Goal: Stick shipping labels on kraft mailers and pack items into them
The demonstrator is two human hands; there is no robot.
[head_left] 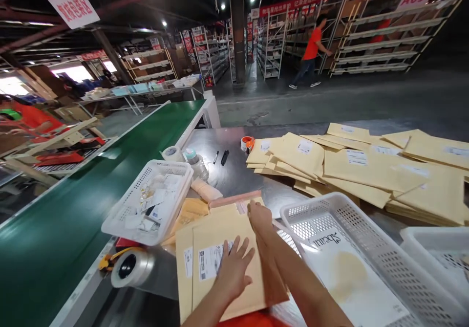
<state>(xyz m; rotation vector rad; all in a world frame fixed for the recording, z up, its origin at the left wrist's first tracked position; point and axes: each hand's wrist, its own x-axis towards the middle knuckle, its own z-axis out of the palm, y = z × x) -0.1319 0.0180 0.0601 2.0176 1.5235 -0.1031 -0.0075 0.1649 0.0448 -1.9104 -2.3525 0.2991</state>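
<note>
A green conveyor belt [120, 163] runs from the lower left corner up to the centre of the frame. Beside it, a dark metal table [234, 146] spreads across the middle and right, bearing a heap of padded envelopes [351, 170] at the right. A white basket [370, 239] with a printed sheet [348, 273] inside sits at the lower right; a smaller white crate [117, 219] holding small packets stands left of centre.

The front envelope [234, 219] lies at the bottom centre, label up, over another envelope [183, 288]; its pinkish flap strip [234, 198] is at the top. The left forearm rises from the bottom edge, and the left hand [236, 268] rests open, palm down, fingers spread over the front envelope and partly across its label [210, 262]. The right forearm slants up and leftward from the lower right, and the right hand [260, 215] is closed, its fingers curled and pinching the front envelope near its upper right corner.

In the upper right, a person [311, 48] in a red top walks past shelving. A clear tape roll [128, 267] lies lower left, an orange tape roll [247, 143] above centre, and a black marker [224, 158] just left of it
</note>
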